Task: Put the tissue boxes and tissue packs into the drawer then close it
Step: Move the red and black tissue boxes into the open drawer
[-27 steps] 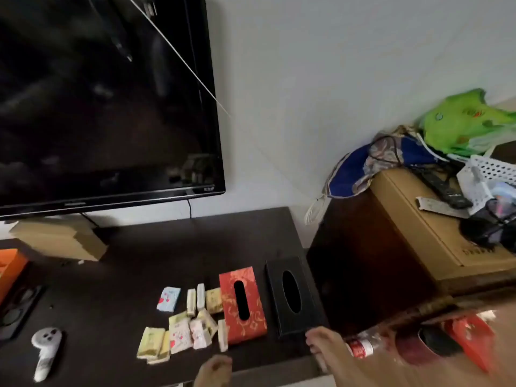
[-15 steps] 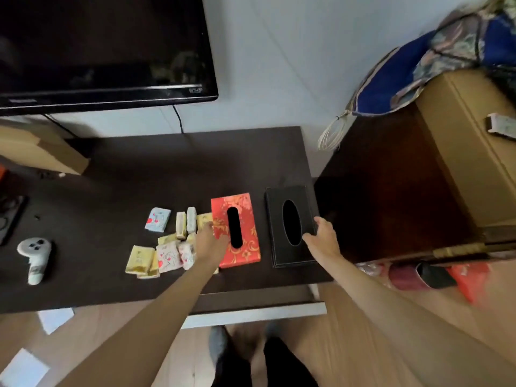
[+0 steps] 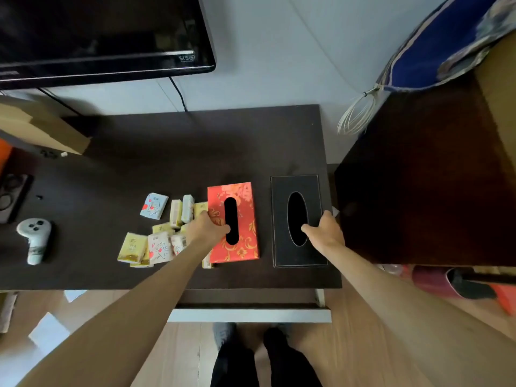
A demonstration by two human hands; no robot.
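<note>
A red floral tissue box (image 3: 242, 196) lies flat on the dark table (image 3: 195, 152), and my left hand (image 3: 206, 229) grips its left edge with the thumb at the oval slot. To its right lies a black tissue box (image 3: 282, 255). My right hand (image 3: 325, 231) clasps that box's right side, thumb at its slot. Several small tissue packs (image 3: 156, 227), yellow, white and blue, are scattered left of the red box. A drawer (image 3: 251, 314) with a white front stands slightly pulled out under the table's front edge.
A television (image 3: 106, 37) hangs above the table's back. A white controller (image 3: 35, 237) lies at the left, a cardboard box (image 3: 42, 129) behind it. A tall dark cabinet (image 3: 427, 177) stands close to the right of the black box. My feet (image 3: 262, 356) stand below the drawer.
The view has tilted down and moved closer. Both hands came forward over the table; the left closed on the red box, the right on the black box.
</note>
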